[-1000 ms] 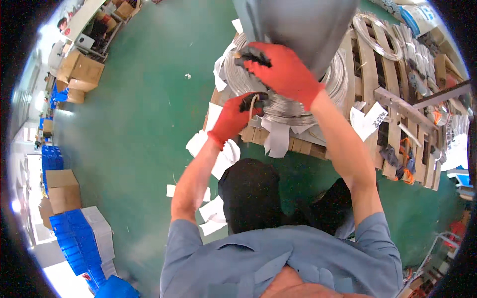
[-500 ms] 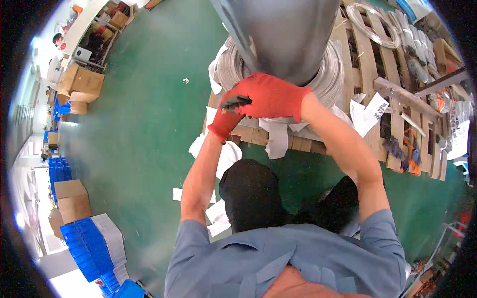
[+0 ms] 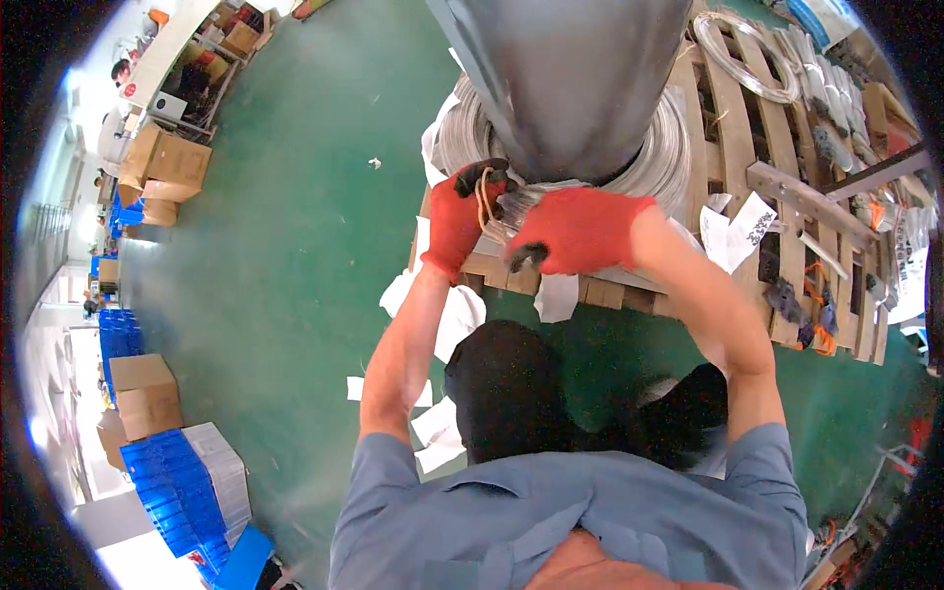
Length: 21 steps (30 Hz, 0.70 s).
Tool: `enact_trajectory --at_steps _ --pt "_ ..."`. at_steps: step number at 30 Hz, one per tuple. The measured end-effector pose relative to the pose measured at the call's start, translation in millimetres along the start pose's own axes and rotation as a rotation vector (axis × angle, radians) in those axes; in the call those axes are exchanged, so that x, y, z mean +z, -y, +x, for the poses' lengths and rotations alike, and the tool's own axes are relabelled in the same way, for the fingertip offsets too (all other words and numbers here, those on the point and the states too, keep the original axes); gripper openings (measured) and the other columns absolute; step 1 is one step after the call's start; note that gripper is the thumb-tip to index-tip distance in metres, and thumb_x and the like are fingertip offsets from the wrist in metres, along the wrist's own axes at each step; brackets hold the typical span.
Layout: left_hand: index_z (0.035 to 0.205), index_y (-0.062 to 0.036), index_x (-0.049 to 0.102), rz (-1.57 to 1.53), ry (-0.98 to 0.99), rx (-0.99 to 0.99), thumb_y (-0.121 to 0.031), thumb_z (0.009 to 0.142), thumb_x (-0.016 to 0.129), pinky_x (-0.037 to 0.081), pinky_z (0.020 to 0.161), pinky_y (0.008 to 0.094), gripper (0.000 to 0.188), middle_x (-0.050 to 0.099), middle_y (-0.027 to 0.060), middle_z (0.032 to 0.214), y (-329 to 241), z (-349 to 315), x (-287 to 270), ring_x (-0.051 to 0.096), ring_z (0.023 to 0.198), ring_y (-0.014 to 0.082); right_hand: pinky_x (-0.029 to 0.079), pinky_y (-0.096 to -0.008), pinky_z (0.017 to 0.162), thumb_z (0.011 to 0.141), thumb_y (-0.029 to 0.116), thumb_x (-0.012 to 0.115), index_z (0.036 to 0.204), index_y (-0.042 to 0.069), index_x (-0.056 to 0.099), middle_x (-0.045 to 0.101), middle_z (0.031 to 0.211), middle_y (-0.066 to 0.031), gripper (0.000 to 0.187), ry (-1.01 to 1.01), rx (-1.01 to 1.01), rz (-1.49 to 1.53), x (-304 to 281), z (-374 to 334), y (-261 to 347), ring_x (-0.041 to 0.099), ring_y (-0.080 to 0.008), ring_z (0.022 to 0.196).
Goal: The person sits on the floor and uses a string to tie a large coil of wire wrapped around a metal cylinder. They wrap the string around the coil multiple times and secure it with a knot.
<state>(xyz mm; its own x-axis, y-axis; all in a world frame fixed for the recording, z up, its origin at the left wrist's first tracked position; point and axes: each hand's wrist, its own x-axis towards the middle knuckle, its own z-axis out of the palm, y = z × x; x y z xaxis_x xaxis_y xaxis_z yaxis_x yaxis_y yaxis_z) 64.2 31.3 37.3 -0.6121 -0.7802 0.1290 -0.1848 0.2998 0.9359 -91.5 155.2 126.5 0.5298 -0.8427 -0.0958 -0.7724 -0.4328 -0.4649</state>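
My left hand (image 3: 454,224), in a red glove with dark fingertips, is closed on a thin tan loop (image 3: 482,202) that looks like a rubber band or cord. Beside it, my right hand (image 3: 590,234) in a matching glove has its fingers curled down at the near side of the wire coil (image 3: 672,147). Silvery strands or film (image 3: 516,208) show between the two hands; what the right fingers hold is hidden. The coil of silver wire lies around the foot of a large dark grey, tapered cylinder (image 3: 580,79).
The coil rests on a wooden pallet (image 3: 733,138), where a smaller wire ring (image 3: 710,41), a metal bar (image 3: 811,202) and white paper (image 3: 739,231) lie. Paper scraps (image 3: 438,433) litter the green floor near my knees. Cardboard boxes (image 3: 146,396) and blue bins (image 3: 177,482) stand at left.
My hands were overlapped, right over left; now they are apart, the right one having moved right and down. The tan loop and silvery strands have come into view between them.
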Motion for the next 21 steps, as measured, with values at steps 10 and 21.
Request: enact_trajectory --at_steps 10,21 --pt "0.108 -0.0086 0.064 0.441 -0.033 0.117 -0.012 0.077 0.066 0.048 0.063 0.0332 0.032 0.065 0.0173 0.081 -3.6 -9.1 1.2 0.063 0.070 0.0288 0.048 -0.0476 0.075 0.075 0.039 0.061 0.088 0.002 0.056 0.063 0.087 -0.0242 0.039 -0.570 0.427 0.101 20.4 29.4 -28.5 0.060 -0.0417 0.083" --pt "0.118 -0.0107 0.056 0.801 -0.111 0.344 -0.013 0.079 0.060 0.048 0.061 0.0394 0.039 0.064 0.0128 0.083 21.4 -24.4 -5.4 0.061 0.070 0.0333 0.048 -0.0459 0.073 0.068 0.030 0.065 0.088 0.003 0.058 0.063 0.085 -0.0208 0.034 -0.614 0.410 0.083 62.0 48.2 -52.1 0.062 -0.0364 0.083"
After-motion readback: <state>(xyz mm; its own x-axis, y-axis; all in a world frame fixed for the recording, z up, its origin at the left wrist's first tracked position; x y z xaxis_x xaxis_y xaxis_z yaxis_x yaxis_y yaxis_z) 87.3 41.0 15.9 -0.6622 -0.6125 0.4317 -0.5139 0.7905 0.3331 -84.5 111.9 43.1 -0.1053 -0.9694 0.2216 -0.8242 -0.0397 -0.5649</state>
